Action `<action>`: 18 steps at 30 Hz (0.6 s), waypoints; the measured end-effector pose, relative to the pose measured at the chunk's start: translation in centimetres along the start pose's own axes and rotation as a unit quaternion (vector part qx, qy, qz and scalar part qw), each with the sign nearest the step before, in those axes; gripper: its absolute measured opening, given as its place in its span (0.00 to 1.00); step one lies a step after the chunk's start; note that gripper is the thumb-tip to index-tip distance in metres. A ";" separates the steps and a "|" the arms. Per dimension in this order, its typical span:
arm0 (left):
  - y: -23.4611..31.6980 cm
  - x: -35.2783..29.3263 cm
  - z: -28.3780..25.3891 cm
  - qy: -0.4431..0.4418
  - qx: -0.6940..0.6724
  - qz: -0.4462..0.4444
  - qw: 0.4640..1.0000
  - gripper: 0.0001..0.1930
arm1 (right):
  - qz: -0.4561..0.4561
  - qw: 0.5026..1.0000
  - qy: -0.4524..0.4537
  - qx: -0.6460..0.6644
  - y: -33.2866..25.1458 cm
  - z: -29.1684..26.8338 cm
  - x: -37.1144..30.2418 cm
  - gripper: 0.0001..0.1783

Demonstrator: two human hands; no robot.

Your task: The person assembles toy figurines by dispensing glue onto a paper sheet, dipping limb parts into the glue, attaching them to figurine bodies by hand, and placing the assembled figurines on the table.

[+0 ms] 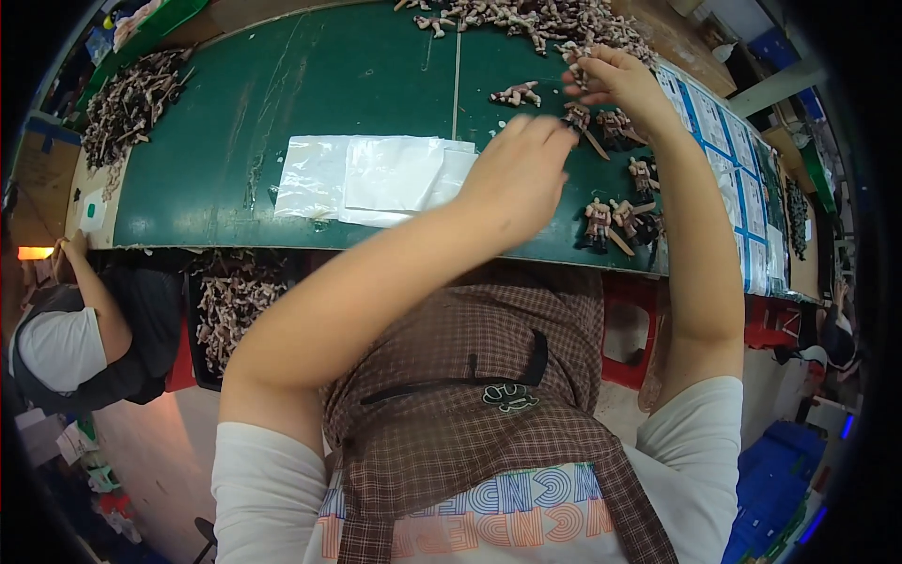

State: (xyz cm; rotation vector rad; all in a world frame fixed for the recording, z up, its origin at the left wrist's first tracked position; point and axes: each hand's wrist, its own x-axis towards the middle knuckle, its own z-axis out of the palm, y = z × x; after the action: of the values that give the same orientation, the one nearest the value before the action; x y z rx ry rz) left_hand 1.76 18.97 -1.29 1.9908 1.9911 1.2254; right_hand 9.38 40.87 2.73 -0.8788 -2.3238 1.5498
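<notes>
My right hand (615, 80) is at the front of a large heap of small toy figures (526, 17), its fingers closed round a pale toy figure (580, 71). My left hand (526, 174) is a little nearer to me, with its fingers curled together. Its fingertips are by a toy figure with brown parts (576, 117), and whatever they pinch is hidden. One loose figure (517, 94) lies on its side left of the hands. Several assembled figures (598, 224) stand or lie near the table's front edge, below my right forearm.
Flat white paper and clear plastic bags (390, 174) lie on the green table (207, 179). A pile of dark parts (132, 108) is at the far left. Below the edge is a black bin of figures (235, 310). Blue-and-white printed sheets (742, 174) are at right. Another person (75, 329) sits at left.
</notes>
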 end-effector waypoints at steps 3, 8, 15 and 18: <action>-2.0 4.6 3.3 0.034 0.124 0.039 0.991 0.22 | -0.027 0.996 0.074 -0.047 0.1 0.1 -1.7 0.18; -2.0 6.4 3.8 -0.124 0.135 -0.007 0.983 0.20 | 0.012 0.989 0.138 -0.052 1.2 -0.9 -1.9 0.22; 1.4 0.3 -0.6 -0.056 0.156 -0.016 0.986 0.18 | -0.008 0.999 0.026 0.022 1.1 1.6 -2.1 0.16; 2.6 -4.2 -3.4 0.035 -0.017 -0.034 0.999 0.24 | -0.046 0.998 -0.043 0.008 -0.8 5.5 -2.9 0.14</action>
State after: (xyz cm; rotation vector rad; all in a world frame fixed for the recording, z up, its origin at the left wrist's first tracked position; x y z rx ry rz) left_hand 2.64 13.28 0.51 1.8733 2.0361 1.3227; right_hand 8.75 34.78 1.57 -0.7025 -2.3721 1.5954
